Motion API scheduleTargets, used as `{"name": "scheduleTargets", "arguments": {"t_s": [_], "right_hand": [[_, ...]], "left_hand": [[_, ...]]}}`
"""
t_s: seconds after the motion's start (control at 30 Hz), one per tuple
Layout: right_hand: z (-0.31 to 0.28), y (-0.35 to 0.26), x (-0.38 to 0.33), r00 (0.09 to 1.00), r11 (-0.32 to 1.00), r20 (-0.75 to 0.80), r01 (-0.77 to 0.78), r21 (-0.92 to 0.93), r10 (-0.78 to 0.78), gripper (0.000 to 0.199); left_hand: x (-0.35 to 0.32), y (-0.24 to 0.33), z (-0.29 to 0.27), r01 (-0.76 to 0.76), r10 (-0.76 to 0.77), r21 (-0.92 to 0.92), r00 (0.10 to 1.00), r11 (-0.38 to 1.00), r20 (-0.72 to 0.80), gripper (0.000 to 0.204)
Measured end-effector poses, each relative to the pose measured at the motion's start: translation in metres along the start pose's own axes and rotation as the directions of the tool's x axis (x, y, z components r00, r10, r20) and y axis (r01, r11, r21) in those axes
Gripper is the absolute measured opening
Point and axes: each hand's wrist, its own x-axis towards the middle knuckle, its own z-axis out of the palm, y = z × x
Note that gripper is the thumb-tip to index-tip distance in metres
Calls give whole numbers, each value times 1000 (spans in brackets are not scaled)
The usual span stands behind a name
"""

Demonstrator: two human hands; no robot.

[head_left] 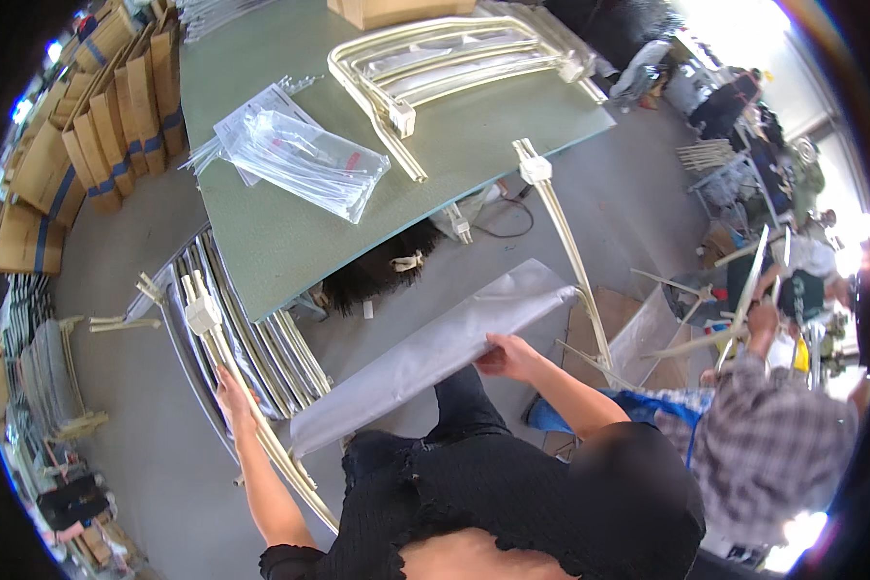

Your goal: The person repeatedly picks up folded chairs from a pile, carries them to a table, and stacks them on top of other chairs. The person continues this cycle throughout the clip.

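My left hand is closed around a bundle of cream metal tubes with a white plastic joint, standing at a slant on my left. My right hand pinches the lower edge of a silver-grey sheet, which stretches across in front of my legs. At its right end the sheet meets another cream tube, which also has a white joint and leans near the table corner. Whether the sheet is fastened to either set of tubes, I cannot tell.
Ahead is a green-topped table bearing a cream tube frame and a clear bag of white ties. Several similar frames lean beside its left side. Flat cartons stand far left. At right, a person in plaid handles cream tubes.
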Motion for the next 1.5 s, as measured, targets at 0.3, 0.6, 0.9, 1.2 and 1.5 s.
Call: {"name": "scheduleTargets", "arguments": {"t_s": [0.3, 0.6, 0.9, 1.2, 1.5], "right_hand": [[-240, -236, 140, 204, 124, -124, -13, -992, -971, 67], [-209, -247, 123, 570, 353, -282, 16, -935, -772, 32], [-204, -257, 99, 436, 424, -235, 409, -808, -869, 15], [-215, -276, 101, 425, 408, -220, 423, -809, -878, 27], [-264, -243, 115, 543, 440, -321, 102, -892, -776, 34]], "left_hand": [[-18, -2, 45, 211, -214, 157, 977, 965, 8, 66], [-55, -54, -19, 285, -282, -25, 955, 958, 91, 57], [-39, 30, -27, 122, -61, -405, 985, 906, 162, 68], [15, 71, -26, -167, 187, -369, 982, 914, 19, 29], [26, 55, 13, -209, 212, 141, 977, 968, -6, 29]]}}
